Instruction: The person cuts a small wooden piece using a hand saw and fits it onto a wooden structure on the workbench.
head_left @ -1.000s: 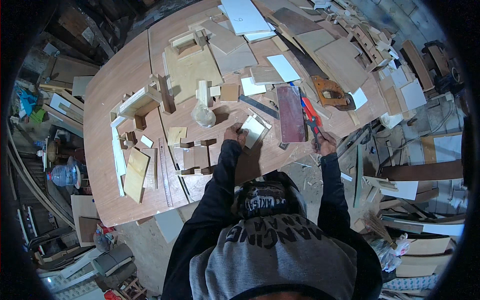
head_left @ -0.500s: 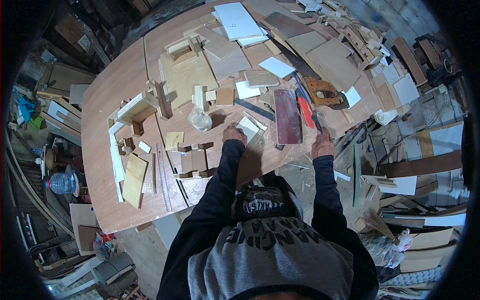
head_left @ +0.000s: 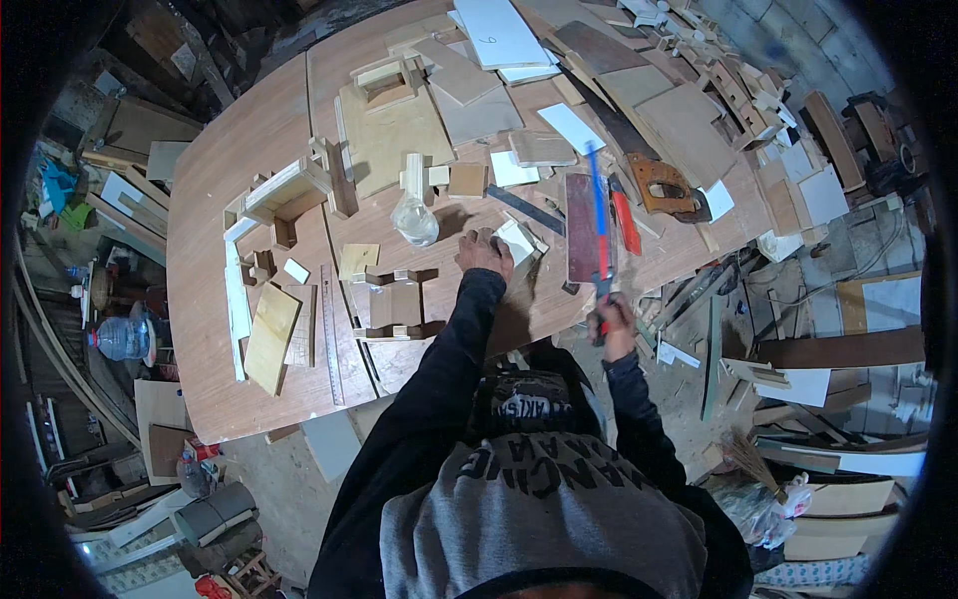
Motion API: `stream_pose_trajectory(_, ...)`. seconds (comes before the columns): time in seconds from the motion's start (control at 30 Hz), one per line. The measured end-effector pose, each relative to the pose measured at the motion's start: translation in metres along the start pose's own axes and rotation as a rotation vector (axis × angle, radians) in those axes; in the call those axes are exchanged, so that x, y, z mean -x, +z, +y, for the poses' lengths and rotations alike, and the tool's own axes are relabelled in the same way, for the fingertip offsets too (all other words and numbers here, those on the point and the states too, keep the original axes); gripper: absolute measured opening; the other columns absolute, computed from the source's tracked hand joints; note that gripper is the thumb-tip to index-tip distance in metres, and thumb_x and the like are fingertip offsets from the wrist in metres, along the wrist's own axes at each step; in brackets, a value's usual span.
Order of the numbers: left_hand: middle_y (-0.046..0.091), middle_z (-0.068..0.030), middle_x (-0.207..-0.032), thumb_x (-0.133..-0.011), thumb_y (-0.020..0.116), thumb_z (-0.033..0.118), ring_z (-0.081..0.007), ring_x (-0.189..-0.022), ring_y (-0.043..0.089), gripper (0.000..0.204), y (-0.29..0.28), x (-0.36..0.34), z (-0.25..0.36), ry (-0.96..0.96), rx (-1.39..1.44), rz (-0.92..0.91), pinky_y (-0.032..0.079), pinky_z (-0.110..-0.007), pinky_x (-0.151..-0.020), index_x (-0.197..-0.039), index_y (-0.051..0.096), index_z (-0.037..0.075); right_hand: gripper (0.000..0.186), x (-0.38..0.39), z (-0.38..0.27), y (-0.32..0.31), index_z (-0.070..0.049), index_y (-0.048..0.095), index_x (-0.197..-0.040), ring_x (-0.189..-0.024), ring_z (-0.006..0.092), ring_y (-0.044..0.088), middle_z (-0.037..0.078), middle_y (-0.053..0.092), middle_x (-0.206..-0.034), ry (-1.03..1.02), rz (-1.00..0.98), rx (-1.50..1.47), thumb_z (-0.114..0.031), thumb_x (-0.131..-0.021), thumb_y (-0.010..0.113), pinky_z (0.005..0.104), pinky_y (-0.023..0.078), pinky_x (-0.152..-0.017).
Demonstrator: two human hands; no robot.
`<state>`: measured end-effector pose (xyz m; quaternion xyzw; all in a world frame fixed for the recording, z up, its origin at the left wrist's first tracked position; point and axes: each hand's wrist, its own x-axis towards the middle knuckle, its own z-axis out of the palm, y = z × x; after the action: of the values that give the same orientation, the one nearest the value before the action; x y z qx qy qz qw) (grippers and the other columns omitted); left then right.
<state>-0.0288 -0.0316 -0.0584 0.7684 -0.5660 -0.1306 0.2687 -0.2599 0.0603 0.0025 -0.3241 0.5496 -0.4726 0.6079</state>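
My left hand (head_left: 483, 254) has curled fingers on a small pale wooden piece (head_left: 518, 240) near the table's front edge; the fingertips are partly hidden. My right hand (head_left: 615, 321) is closed on the dark handle of a long, slim red-and-blue tool (head_left: 601, 236), blurred at its tip, raised across a dark red board (head_left: 578, 219). Just right of it lies a red-handled tool (head_left: 624, 215), beside a handsaw with a wooden handle (head_left: 669, 188). A clear plastic bag (head_left: 415, 220) and a dark metal strip (head_left: 524, 208) lie beyond my left hand.
The wooden table (head_left: 215, 329) holds small wooden assemblies (head_left: 284, 205), a ruler (head_left: 331, 339), loose panels (head_left: 272, 337) and stacked white boards (head_left: 494, 30). Offcuts crowd the right end. Boards, a water bottle (head_left: 120, 339) and clutter stand on the floor around it.
My right hand has moved left and down toward me, lifting the red-and-blue tool from beside the red board to across it. My left hand has shifted slightly over the pale piece.
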Motion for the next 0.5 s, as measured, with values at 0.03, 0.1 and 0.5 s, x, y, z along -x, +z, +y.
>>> stream_pose_trajectory(0.03, 0.053, -0.0132, -0.1, -0.077, 0.053, 0.024, -0.0329, -0.099, 0.047, 0.024, -0.001, 0.002, 0.003, 0.007, -0.058, 0.026, 0.04, -0.052, -0.077, -0.095, 0.056, 0.009, 0.011, 0.01, 0.003, 0.007, -0.008, 0.048, -0.086, -0.043, 0.0126, 0.047, 0.005, 0.051, -0.059, -0.005, -0.005, 0.125, -0.018, -0.087, 0.052, 0.0265, 0.038, -0.039)
stream_pose_trajectory(0.1, 0.053, -0.0128, -0.1, -0.079, 0.052, 0.024, -0.0323, -0.099, 0.047, 0.022, 0.001, 0.008, 0.006, 0.044, -0.159, 0.102, 0.037, -0.051, -0.077, -0.095, 0.057, 0.01, 0.013, 0.025, 0.009, 0.015, -0.007, 0.049, -0.087, -0.044, 0.0116, 0.048, 0.004, 0.052, -0.059, 0.001, -0.03, 0.29, -0.02, -0.088, 0.052, 0.0258, 0.038, -0.04)
stream_pose_trajectory(0.5, 0.053, -0.0094, -0.098, -0.075, 0.055, 0.018, -0.027, -0.099, 0.046, 0.02, 0.008, 0.008, -0.003, 0.172, -0.051, 0.137, 0.031, -0.048, -0.079, -0.094, 0.057, 0.011, 0.024, 0.036, 0.04, 0.009, -0.007, 0.051, -0.107, -0.061, 0.0275, 0.061, 0.012, 0.06, -0.066, -0.168, -0.159, 0.742, -0.019, -0.087, 0.05, 0.0374, 0.047, -0.059)
